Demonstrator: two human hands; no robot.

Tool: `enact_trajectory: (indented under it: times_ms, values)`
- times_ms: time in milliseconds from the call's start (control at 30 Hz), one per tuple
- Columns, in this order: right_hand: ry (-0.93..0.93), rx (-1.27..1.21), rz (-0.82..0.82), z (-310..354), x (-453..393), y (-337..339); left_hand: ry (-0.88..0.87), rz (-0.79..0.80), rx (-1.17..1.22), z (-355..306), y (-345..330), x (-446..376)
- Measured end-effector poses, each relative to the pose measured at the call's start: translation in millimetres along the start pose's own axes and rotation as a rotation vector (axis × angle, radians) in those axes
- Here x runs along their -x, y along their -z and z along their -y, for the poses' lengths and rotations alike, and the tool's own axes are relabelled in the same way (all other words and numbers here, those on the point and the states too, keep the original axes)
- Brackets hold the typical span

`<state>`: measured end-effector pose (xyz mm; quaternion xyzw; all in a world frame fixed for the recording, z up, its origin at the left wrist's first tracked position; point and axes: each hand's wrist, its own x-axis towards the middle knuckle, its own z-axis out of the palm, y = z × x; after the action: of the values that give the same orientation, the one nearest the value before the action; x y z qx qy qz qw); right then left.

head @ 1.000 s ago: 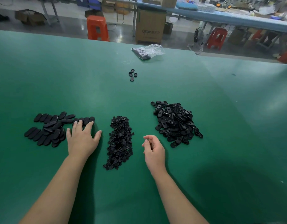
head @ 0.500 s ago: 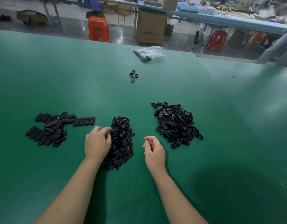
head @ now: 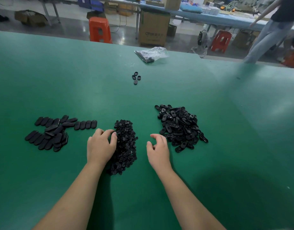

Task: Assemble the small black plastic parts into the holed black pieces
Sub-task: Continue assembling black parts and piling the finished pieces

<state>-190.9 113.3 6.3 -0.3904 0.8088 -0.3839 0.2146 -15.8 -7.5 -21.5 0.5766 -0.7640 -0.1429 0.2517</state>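
Head view — left hand (head: 99,146) on small-parts pile (head: 126,146)

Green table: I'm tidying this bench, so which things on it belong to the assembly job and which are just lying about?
Job:
- pile of small parts, left hand on it
- heap of holed pieces, right hand beside it
- closed oval pieces, probably finished

Lying about:
- plastic bag
- four stray ovals
- green table otherwise bare here
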Motion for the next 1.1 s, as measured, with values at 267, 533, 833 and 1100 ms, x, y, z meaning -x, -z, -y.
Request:
enact_trajectory:
  times_ms: [267, 533, 833, 1100]
  values:
    - [-0.020, 0.451, 0.156, 4.1, -37.6, 29.1, 0.036, -0.034, 0.054, -3.4, 1.8, 1.2]
    - [0.164, 0.535, 0.135, -1.1, -22.2, 16.5, 0.020, -0.026, 0.046, -2.6, 2.1, 0.9]
    - [0.129, 0.538, 0.115, -4.3, -20.5, 14.9, 0.026, -0.032, 0.068, -0.9, 2.1, -0.1]
    - [0.106, 0.547, 0.104, -0.8, -21.7, 18.3, 0.040, -0.027, 0.075, -0.4, 3.1, -1.1]
